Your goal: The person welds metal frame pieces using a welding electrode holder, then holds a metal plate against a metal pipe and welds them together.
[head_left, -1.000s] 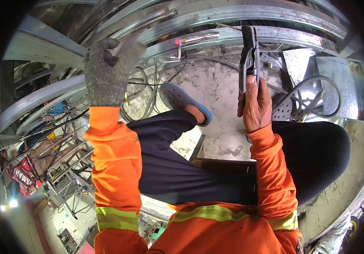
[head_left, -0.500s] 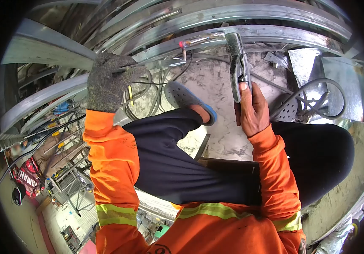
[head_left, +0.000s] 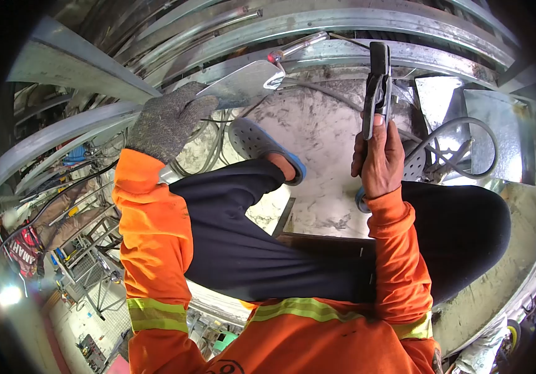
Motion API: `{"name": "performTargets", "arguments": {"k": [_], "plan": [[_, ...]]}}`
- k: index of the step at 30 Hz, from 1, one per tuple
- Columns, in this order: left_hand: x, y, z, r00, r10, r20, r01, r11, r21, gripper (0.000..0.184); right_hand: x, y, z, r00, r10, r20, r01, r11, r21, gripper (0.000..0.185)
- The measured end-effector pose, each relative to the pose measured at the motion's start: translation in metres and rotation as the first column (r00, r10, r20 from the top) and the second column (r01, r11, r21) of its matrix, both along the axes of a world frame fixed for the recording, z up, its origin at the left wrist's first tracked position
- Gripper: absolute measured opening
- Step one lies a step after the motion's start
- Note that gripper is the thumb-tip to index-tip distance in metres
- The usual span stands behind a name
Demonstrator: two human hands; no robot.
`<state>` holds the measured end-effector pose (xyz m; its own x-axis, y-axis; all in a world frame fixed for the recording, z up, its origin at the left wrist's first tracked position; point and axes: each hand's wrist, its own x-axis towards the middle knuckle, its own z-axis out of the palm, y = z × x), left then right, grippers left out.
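My left hand point(head_left: 167, 121), in a dark grey knit glove, is closed on the near end of a flat, shiny grey plate point(head_left: 237, 86). The plate points right and has a curled, rounded far end. My bare right hand point(head_left: 381, 156) grips a black and grey welding electrode holder point(head_left: 377, 90), held upright. A thin rod point(head_left: 350, 42) runs left from the holder's top towards a short shiny metal tube point(head_left: 305, 45). The tube's left end glows red, just above the plate's far end. What supports the tube is unclear.
Long metal profiles point(head_left: 343, 22) cross the top. Cables point(head_left: 218, 140) lie by my grey clog point(head_left: 252, 138). A thick hose loop point(head_left: 495, 143) and sheet metal pieces point(head_left: 498, 134) are at right. A metal stand point(head_left: 96, 274) and a bright light point(head_left: 10, 295) are lower left.
The plate in my left hand has turned from nearly edge-on to show its broad face. My right hand has moved right with the electrode holder, which stands more upright.
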<state>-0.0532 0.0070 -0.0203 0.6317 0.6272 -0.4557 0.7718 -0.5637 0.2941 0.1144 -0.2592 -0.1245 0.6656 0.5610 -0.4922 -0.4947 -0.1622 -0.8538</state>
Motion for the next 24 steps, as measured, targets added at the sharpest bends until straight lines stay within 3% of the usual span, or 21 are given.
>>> {"name": "performTargets", "arguments": {"k": [3,6,9,11,13,16,21,24], "plan": [[-0.011,0.007,-0.011,0.997,-0.055,0.048,0.054,0.998,0.032,0.048,0.0,-0.002,-0.002,1.0,0.017,0.021,-0.017,1.0,0.001,0.042],[-0.006,-0.001,-0.007,0.999,0.032,-0.035,-0.034,0.998,-0.045,0.052,-0.001,-0.002,-0.002,1.0,0.009,0.021,-0.009,1.0,-0.001,0.041],[-0.009,-0.004,-0.017,0.993,-0.102,-0.065,0.104,0.994,0.029,0.052,-0.002,-0.001,-0.002,1.0,0.017,-0.005,-0.017,1.0,-0.001,0.041],[-0.013,-0.002,-0.03,0.974,-0.136,-0.18,0.125,0.99,-0.071,0.052,-0.002,0.0,0.0,0.999,0.035,-0.01,-0.035,0.999,-0.019,0.04],[-0.014,-0.003,-0.037,0.981,-0.117,-0.153,0.098,0.987,-0.13,0.057,-0.003,0.001,0.0,0.999,0.052,-0.017,-0.053,0.998,-0.039,0.04],[-0.01,-0.002,-0.037,0.95,-0.075,-0.302,0.052,0.995,-0.084,0.07,-0.005,0.002,-0.004,0.997,0.076,-0.003,-0.076,0.996,-0.041,0.041],[-0.014,0.006,-0.047,0.935,-0.098,-0.341,0.089,0.995,-0.043,0.071,-0.01,0.003,-0.013,0.989,0.141,0.041,-0.137,0.988,-0.076,0.043],[-0.02,0.01,-0.057,0.96,-0.077,-0.269,0.086,0.996,0.021,0.069,-0.011,0.004,-0.009,0.989,0.144,-0.012,-0.145,0.984,-0.108,0.043]]}}
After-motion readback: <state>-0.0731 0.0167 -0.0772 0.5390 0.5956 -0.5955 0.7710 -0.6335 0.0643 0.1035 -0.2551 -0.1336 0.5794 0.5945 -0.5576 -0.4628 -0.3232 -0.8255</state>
